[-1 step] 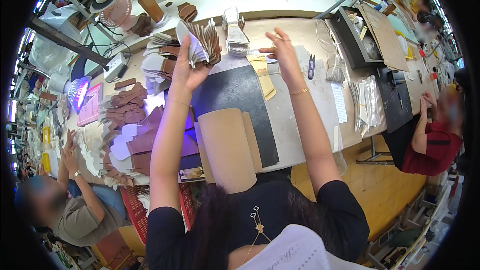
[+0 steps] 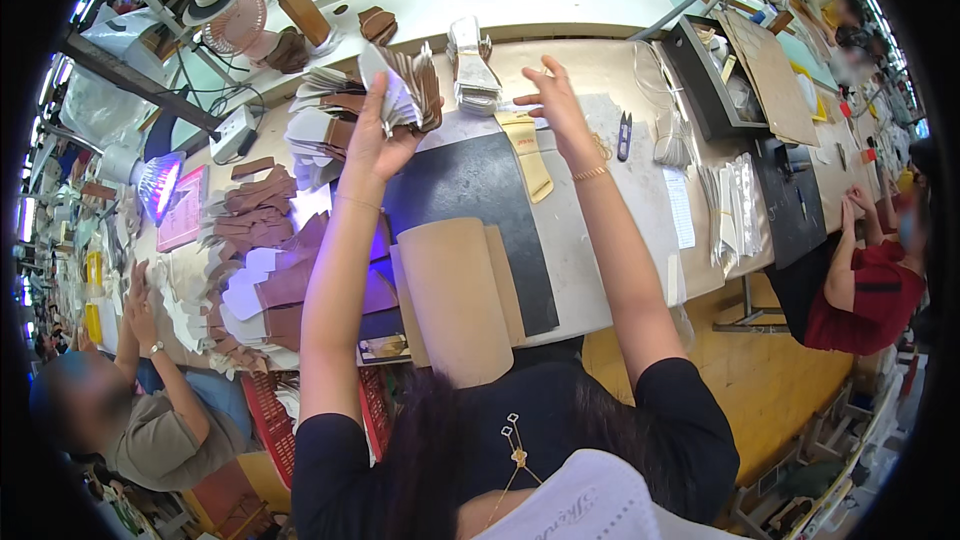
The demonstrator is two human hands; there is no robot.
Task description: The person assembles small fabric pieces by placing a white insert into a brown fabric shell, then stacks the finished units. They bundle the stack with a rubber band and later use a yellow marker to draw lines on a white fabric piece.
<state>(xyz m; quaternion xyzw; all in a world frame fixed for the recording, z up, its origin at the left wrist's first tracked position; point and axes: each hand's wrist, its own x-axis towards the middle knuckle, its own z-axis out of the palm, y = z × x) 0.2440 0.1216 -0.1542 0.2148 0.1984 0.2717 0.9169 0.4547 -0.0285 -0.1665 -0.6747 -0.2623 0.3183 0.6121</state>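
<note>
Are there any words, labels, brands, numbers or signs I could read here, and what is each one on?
White item at the bottom: grey lettering, which I won't copy out.
Yellow piece: red lettering, too small to read surely.
White sheet: lines of writing, too small to read.
Pink sheet: print, too small to read.
Stack in the left hand: no lettering I can make out.

A beige-topped worktable [image 2: 600, 60] carries brown cut pieces [image 2: 262, 208], a pale bundle [image 2: 472, 72], grey sheet [image 2: 577, 260] and open black box [image 2: 694, 85].
</note>
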